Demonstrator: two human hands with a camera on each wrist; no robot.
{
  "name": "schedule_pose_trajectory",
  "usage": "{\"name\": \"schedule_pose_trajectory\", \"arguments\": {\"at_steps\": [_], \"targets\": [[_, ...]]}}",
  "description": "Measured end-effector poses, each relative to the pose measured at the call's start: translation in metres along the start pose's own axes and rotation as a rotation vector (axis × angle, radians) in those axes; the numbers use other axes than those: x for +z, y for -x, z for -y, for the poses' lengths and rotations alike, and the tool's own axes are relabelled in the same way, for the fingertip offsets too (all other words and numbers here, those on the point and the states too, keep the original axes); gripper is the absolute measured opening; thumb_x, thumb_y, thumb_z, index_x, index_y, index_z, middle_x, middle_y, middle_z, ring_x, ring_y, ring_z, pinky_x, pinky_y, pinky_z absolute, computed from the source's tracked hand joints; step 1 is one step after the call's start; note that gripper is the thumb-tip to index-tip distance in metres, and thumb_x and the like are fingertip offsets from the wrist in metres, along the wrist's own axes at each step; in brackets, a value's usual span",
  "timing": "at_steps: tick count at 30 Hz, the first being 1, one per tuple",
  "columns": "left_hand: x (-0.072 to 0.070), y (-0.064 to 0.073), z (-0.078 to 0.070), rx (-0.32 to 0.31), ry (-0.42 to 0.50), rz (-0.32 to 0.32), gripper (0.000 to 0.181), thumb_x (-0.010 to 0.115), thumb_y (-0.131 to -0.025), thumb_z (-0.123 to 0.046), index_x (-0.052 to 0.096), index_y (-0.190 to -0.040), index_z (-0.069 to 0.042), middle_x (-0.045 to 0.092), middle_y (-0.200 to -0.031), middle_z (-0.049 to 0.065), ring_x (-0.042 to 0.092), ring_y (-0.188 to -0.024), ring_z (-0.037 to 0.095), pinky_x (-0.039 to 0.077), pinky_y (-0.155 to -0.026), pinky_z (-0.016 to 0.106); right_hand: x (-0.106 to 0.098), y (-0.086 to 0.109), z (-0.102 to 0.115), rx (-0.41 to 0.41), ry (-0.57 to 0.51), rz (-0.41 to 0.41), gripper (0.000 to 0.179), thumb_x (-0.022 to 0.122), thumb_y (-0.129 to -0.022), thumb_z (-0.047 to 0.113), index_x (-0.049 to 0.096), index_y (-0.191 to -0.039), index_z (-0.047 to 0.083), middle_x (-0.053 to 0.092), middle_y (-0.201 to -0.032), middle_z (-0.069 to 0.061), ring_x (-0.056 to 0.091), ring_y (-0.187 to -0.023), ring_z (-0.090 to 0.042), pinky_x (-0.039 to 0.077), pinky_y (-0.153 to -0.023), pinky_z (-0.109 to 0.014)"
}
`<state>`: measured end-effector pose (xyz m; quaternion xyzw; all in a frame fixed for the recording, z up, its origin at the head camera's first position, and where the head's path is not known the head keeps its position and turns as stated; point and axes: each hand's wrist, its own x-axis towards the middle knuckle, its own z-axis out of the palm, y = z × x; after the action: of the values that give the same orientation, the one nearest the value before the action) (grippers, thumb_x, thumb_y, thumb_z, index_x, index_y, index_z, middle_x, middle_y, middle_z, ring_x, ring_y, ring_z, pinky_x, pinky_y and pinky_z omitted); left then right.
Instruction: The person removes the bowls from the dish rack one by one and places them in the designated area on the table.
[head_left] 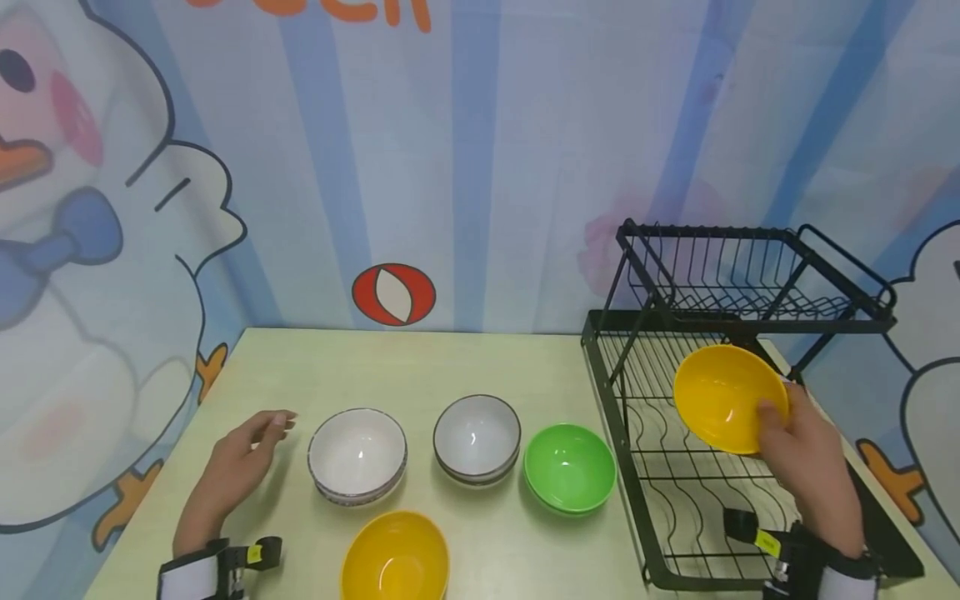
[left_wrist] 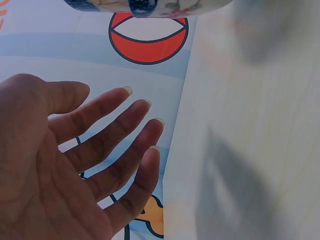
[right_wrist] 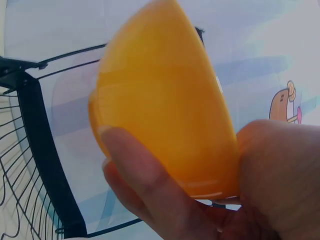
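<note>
My right hand (head_left: pixel 806 462) grips a yellow bowl (head_left: pixel 723 398) by its right rim, thumb on the inside and fingers beneath. The bowl is tilted with its inside toward the head camera, over the lower tier of a black dish rack (head_left: pixel 660 500). In the right wrist view the yellow bowl (right_wrist: pixel 160 105) shows its outer side with fingers against it. My left hand (head_left: pixel 243 462) hovers over the left of the table, fingers loosely bent and holding nothing. Nearest to it stands a white patterned bowl (head_left: pixel 357 454), also partly seen at the top of the left wrist view.
Another white bowl with a dark rim (head_left: pixel 477 437) stands mid-table, a green bowl (head_left: pixel 570 468) beside the rack. A second yellow bowl (head_left: pixel 395 558) sits at the front edge. The rack's upper tier (head_left: pixel 750 312) overhangs the back; a printed cloth (head_left: pixel 525 167) hangs behind the table.
</note>
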<state>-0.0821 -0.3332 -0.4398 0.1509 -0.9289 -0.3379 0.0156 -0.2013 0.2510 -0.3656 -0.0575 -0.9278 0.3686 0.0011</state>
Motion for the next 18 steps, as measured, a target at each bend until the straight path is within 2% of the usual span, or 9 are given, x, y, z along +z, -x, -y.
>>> {"name": "schedule_pose_trajectory", "arguments": {"at_steps": [4, 9, 18], "targets": [[-0.001, 0.000, 0.000, -0.013, 0.001, -0.001, 0.065, 0.023, -0.107, -0.052, 0.048, -0.142, -0.003, 0.056, -0.139, 0.028, 0.052, -0.128, 0.048, 0.044, -0.104, 0.066, 0.004, 0.004, 0.008, -0.062, 0.020, 0.007, 0.054, 0.029, -0.109, 0.025, 0.022, -0.151, -0.007, 0.053, -0.114, -0.034, 0.059, -0.074, -0.028, 0.051, -0.058, -0.024], [-0.002, 0.000, 0.001, -0.034, -0.007, 0.007, 0.066, 0.022, -0.106, -0.053, 0.047, -0.142, -0.003, 0.054, -0.140, 0.028, 0.048, -0.132, 0.049, 0.042, -0.106, 0.067, 0.010, 0.010, 0.019, -0.148, 0.074, 0.011, 0.047, 0.033, -0.108, 0.023, 0.032, -0.142, -0.009, 0.057, -0.105, -0.031, 0.058, -0.072, -0.027, 0.047, -0.058, -0.026], [-0.003, -0.001, 0.002, -0.031, -0.001, 0.005, 0.068, 0.022, -0.106, -0.054, 0.048, -0.142, -0.003, 0.054, -0.140, 0.028, 0.045, -0.134, 0.049, 0.042, -0.106, 0.067, 0.026, 0.019, 0.044, -0.321, 0.074, 0.072, 0.039, 0.040, -0.107, 0.018, 0.040, -0.136, -0.007, 0.062, -0.107, -0.029, 0.057, -0.074, -0.026, 0.050, -0.062, -0.027]]}}
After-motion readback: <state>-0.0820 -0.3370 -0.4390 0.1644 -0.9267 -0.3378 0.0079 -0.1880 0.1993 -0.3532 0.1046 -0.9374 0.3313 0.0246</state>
